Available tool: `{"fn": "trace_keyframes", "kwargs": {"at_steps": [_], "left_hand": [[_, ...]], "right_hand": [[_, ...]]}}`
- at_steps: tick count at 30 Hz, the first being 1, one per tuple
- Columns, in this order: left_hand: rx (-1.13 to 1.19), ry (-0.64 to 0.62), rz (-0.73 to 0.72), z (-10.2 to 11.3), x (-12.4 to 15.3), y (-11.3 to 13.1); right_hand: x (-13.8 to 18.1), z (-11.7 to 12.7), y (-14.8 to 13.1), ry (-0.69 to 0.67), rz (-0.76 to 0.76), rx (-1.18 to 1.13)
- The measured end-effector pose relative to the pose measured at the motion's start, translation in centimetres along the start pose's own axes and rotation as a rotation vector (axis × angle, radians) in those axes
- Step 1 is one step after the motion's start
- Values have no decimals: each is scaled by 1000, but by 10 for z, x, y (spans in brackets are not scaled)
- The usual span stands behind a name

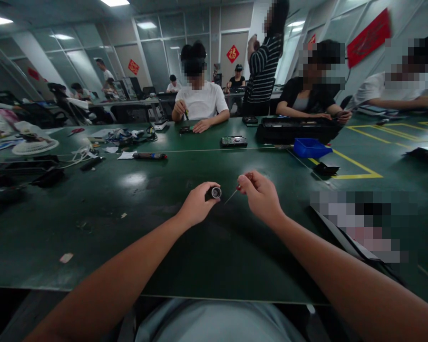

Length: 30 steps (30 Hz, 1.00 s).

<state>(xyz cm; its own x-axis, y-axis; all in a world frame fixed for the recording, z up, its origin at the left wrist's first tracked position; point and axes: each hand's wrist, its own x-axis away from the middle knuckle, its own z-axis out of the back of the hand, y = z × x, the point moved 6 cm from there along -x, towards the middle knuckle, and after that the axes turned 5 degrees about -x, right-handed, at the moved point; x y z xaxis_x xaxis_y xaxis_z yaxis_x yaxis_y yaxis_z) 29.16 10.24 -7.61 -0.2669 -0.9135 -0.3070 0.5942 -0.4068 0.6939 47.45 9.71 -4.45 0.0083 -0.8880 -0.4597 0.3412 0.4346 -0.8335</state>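
My left hand (196,205) is closed around a small black cylindrical part (214,193) with a round silvery end that faces me. My right hand (260,194) is closed on a thin screwdriver (231,194); its metal shaft points down and left toward the cylinder, the tip a short way from it. Both hands hover over the dark green table (135,223) in front of me, close together at the middle of the view.
A blue bin (309,147) and black trays sit at the right, inside yellow floor-tape lines. A circuit board (234,141), cables and papers lie farther back. Several other people sit across the table. A dark tray edge (345,242) lies near my right forearm.
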Motion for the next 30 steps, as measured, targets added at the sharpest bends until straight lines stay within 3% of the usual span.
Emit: {"fn": "trace_keyframes", "kwargs": {"at_steps": [5,15,30], "left_hand": [[-56,-7,-31,-2,-1,-4],[-73,13,-29,-2,0,-6],[-114,27,-76,1,0,-4]], "right_hand": [[2,2,0,56,36,-224],[8,10,-9,148,161,-82],[7,6,-21,88,209,131]]}}
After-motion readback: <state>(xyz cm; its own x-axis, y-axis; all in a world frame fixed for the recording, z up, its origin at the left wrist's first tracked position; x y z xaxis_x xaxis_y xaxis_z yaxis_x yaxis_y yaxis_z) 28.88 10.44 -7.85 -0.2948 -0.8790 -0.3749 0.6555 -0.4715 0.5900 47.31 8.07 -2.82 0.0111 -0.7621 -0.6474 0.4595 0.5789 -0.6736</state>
